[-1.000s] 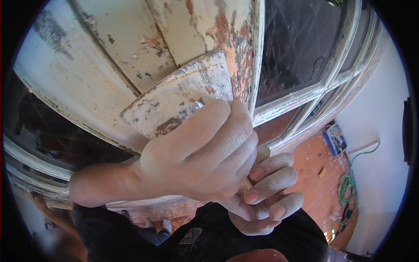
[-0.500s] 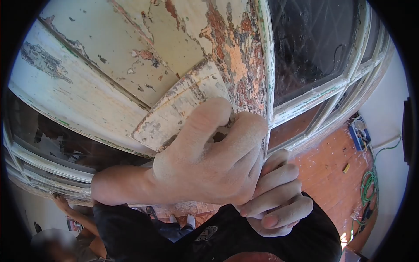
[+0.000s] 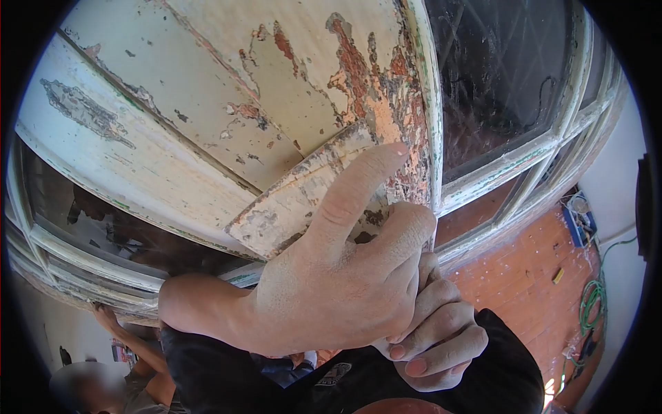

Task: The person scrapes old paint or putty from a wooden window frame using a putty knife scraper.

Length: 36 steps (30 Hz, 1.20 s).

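A wide paint scraper [image 3: 289, 196], its flat blade crusted with old paint, lies against a door [image 3: 227, 58] of peeling cream paint. Rust-red and orange patches show bare beside the blade's upper corner. My left hand [image 3: 338, 290], dusty and entering from the left, is closed round the scraper behind the blade, with its thumb stretched towards the upper right. Just below and to the right, my right hand [image 3: 441, 338] is curled in line with the scraper and presses against the left hand, fingernails showing. The handle is hidden by both hands.
Glazed panes [image 3: 503, 90] with flaking frames flank the door on the right and lower left. On the terracotta floor [image 3: 510, 283] are a blue tray [image 3: 578, 217], a yellow object [image 3: 558, 276] and a green hose [image 3: 591, 303]. Another person's arm [image 3: 134, 345] reaches up at lower left.
The door and scraper sit lower and further right in view, partly from the camera shifting. My left thumb has straightened and extended. Both hands keep their closed grip.
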Available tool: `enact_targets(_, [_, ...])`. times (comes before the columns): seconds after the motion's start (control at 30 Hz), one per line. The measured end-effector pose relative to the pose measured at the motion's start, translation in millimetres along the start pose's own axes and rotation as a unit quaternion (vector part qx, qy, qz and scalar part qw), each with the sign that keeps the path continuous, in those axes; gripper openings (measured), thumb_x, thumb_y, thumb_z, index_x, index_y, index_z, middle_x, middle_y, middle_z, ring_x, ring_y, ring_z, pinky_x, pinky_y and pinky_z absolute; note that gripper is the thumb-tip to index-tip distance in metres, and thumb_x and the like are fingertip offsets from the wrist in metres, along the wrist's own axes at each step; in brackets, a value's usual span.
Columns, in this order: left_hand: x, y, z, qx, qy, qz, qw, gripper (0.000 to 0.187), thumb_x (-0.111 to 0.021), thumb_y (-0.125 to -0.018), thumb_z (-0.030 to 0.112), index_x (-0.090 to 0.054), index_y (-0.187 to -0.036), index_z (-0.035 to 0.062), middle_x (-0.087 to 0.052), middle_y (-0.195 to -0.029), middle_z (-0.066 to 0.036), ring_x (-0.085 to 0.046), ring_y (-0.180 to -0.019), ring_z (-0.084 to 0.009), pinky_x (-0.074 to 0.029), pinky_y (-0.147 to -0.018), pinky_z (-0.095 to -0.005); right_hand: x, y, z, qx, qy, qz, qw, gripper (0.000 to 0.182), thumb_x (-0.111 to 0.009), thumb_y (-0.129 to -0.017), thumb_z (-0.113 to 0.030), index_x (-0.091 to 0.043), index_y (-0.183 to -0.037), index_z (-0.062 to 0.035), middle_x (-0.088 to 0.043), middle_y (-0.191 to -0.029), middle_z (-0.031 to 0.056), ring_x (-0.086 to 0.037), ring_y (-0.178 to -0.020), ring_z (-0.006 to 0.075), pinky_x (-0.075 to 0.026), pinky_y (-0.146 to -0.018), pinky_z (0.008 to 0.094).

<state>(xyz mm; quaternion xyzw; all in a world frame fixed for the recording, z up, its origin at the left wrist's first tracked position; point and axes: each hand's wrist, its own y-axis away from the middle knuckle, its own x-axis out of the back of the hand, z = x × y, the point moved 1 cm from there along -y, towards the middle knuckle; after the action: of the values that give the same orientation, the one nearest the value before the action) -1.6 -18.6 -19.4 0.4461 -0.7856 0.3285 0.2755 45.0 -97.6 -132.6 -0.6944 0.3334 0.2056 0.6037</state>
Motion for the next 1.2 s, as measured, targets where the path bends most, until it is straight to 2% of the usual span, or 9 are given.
enact_targets(0.1, [-5.7, -0.2, -0.6, 0.005, -0.003, 0.042, 0.999, 0.024, -0.042, -0.04, 0.023, -0.048, -0.053, 0.0033, -0.036, -0.059, -0.001, -0.045, -0.068, -0.018, -0.052, -0.081, -0.0531, 3.6, -3.6, -3.1, -0.025, -0.04, -0.046, 0.998, 0.019, -0.049, -0.099, -0.018, -0.059, -0.083, -0.0164, -0.066, -0.07, -0.002, -0.062, -0.074, 0.0137, -0.04, -0.083, 0.0404])
enact_targets(0.37, [2.6, 11.8, -8.3, 0.043, -0.006, 0.079, 0.996, 0.022, -0.044, -0.041, 0.022, -0.047, -0.054, 0.0045, -0.036, -0.059, -0.002, -0.044, -0.068, -0.0195, -0.051, -0.079, -0.0507, 4.5, -17.9, -7.5, -0.018, -0.014, -0.096, 0.995, 0.011, -0.06, -0.093, -0.021, -0.062, -0.083, -0.0165, -0.063, -0.066, -0.0046, -0.059, -0.066, 0.0107, -0.039, -0.079, 0.0373])
enact_targets(0.67, [-7.1, 4.8, -6.3, -0.014, 0.04, 0.06, 0.997, 0.019, -0.046, -0.042, 0.021, -0.045, -0.055, 0.0072, -0.037, -0.061, -0.002, -0.043, -0.068, -0.0207, -0.047, -0.072, -0.0428, 2.3, -18.6, -0.9, 0.039, 0.025, -0.104, 0.993, 0.019, -0.065, -0.093, -0.025, -0.061, -0.077, -0.0156, -0.054, -0.068, -0.0064, -0.058, -0.066, 0.0097, -0.039, -0.075, 0.0359])
enact_targets(0.73, [-7.1, 6.9, -8.8, -0.046, 0.022, 0.048, 0.998, 0.018, -0.048, -0.043, 0.021, -0.044, -0.055, 0.008, -0.036, -0.061, -0.001, -0.043, -0.067, -0.0203, -0.044, -0.07, -0.0405, -4.3, -16.7, -6.9, -0.029, 0.048, -0.073, 0.996, 0.024, -0.066, -0.095, -0.027, -0.06, -0.074, -0.0152, -0.05, -0.069, -0.0062, -0.055, -0.064, 0.0094, -0.038, -0.074, 0.0364])
enact_targets(0.87, [0.6, 4.9, -9.4, -0.051, 0.023, 0.001, 0.998, 0.017, -0.05, -0.044, 0.021, -0.044, -0.055, 0.0086, -0.036, -0.06, -0.001, -0.042, -0.065, -0.0199, -0.042, -0.069, -0.0396, -8.7, -13.0, -4.3, -0.021, 0.073, -0.035, 0.996, 0.024, -0.067, -0.095, -0.029, -0.06, -0.076, -0.015, -0.05, -0.068, -0.0064, -0.053, -0.063, 0.0091, -0.039, -0.077, 0.0371])
enact_targets(0.93, [1.9, 1.8, -9.2, -0.054, 0.029, -0.015, 0.998, 0.017, -0.05, -0.044, 0.022, -0.044, -0.054, 0.0084, -0.036, -0.06, -0.001, -0.042, -0.064, -0.0201, -0.041, -0.068, -0.0399, -5.6, -22.5, -3.1, 0.029, 0.107, -0.044, 0.993, 0.024, -0.071, -0.086, -0.019, -0.065, -0.063, -0.0145, -0.051, -0.051, -0.0062, -0.054, -0.048, 0.0061, -0.038, -0.054, 0.0295])
enact_targets(0.97, [1.7, 0.7, -8.4, -0.054, 0.031, -0.02, 0.998, 0.018, -0.05, -0.044, 0.022, -0.044, -0.054, 0.0084, -0.036, -0.06, -0.001, -0.042, -0.064, -0.0202, -0.04, -0.068, -0.04, -5.6, -20.1, -3.7, 0.029, 0.106, -0.045, 0.993, 0.024, -0.071, -0.086, -0.019, -0.065, -0.063, -0.0145, -0.051, -0.051, -0.0062, -0.054, -0.048, 0.0061, -0.038, -0.054, 0.0295])
enact_targets(1.07, [-0.3, -0.9, -6.8, 0.006, 0.042, -0.007, 0.999, 0.019, -0.049, -0.044, 0.023, -0.046, -0.053, 0.0077, -0.036, -0.059, -0.002, -0.043, -0.063, -0.0208, -0.04, -0.069, -0.0404, -2.4, -17.7, -6.1, -0.049, 0.075, -0.035, 0.995, 0.021, -0.07, -0.093, -0.029, -0.061, -0.079, -0.0163, -0.05, -0.067, -0.0076, -0.052, -0.063, 0.0088, -0.039, -0.079, 0.0371])
enact_targets(1.2, [1.8, -2.9, -12.4, -0.018, 0.017, 0.011, 1.0, 0.02, -0.048, -0.043, 0.024, -0.048, -0.054, 0.0069, -0.036, -0.059, -0.003, -0.044, -0.063, -0.0216, -0.04, -0.069, -0.0405, 0.7, -28.0, -10.8, -0.082, 0.076, -0.103, 0.988, 0.019, -0.067, -0.095, -0.03, -0.061, -0.082, -0.0181, -0.05, -0.066, -0.0095, -0.05, -0.064, 0.0084, -0.037, -0.079, 0.0368])
